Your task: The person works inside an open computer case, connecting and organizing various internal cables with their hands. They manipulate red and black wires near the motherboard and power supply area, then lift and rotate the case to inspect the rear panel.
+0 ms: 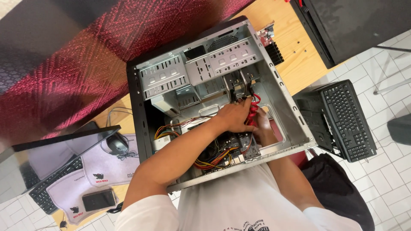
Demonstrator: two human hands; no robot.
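An open grey computer case lies on its side on a wooden table. Both my hands reach inside it. My left hand is closed around red flat cables beside a small black drive with a connector. My right hand sits just below and to the right, partly hidden behind the left hand, its fingers on the same red cables. Bundles of yellow, red and black wires run along the case floor under my left forearm.
A black keyboard rests on a black box at the right. A mouse, mouse pad, phone, second keyboard and monitor lie at the left. A red expansion card lies behind the case.
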